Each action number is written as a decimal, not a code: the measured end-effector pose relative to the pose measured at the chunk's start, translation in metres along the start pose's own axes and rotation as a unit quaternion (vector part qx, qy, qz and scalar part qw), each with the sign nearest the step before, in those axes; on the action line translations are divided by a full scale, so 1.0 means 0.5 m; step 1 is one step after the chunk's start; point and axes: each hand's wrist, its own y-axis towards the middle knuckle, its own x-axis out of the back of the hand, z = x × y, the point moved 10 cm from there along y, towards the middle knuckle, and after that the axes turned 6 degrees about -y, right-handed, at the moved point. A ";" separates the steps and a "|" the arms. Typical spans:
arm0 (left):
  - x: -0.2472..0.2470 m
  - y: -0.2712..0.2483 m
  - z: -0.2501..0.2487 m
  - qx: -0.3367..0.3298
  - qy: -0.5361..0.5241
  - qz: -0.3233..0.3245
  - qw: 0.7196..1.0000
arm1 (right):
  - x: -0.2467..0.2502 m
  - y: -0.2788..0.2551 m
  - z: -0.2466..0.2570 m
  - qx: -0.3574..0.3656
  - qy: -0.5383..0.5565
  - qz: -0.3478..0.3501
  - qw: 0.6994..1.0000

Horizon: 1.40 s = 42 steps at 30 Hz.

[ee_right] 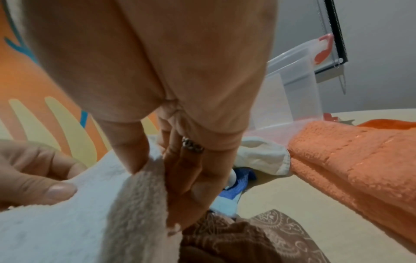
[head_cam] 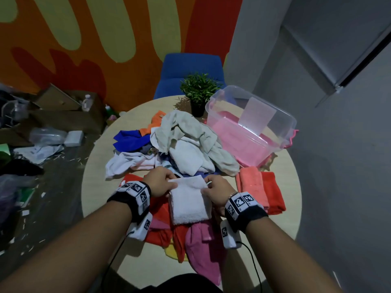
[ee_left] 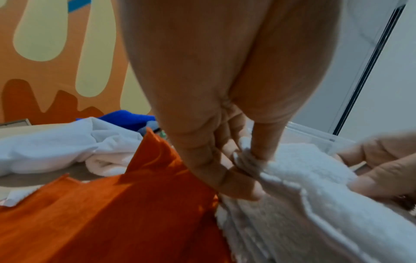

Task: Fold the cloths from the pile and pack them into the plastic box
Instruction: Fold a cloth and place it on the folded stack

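Observation:
A white towel (head_cam: 188, 199), folded into a narrow rectangle, lies on loose red and pink cloths at the table's near side. My left hand (head_cam: 161, 180) pinches its far left corner between thumb and fingers (ee_left: 243, 165). My right hand (head_cam: 215, 189) pinches the far right corner (ee_right: 146, 167). Behind the hands lies the pile of cloths (head_cam: 179, 144), white, beige, blue and orange. The clear plastic box (head_cam: 249, 123) stands at the back right with pink cloth inside it.
Two folded cloths, salmon (head_cam: 251, 182) and red (head_cam: 273, 193), lie to the right of my right hand. A potted plant (head_cam: 198, 92) stands behind the pile, a blue chair (head_cam: 190, 68) beyond the round table (head_cam: 99, 187). Clutter covers the floor on the left.

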 end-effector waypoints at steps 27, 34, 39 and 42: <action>-0.284 -0.001 -0.157 -0.141 0.229 0.110 0.957 | 0.211 -0.074 -0.236 -0.116 0.078 -0.143 0.980; -0.322 0.029 -0.067 -0.110 0.398 0.194 0.890 | 0.150 -0.114 -0.296 -0.143 0.066 -0.068 0.985; -0.268 0.055 -0.048 -0.097 0.381 0.184 0.901 | 0.110 -0.104 -0.283 -0.143 0.103 -0.075 0.981; -0.253 0.065 -0.038 -0.097 0.369 0.162 0.910 | 0.110 -0.071 -0.256 -0.135 0.102 -0.093 0.981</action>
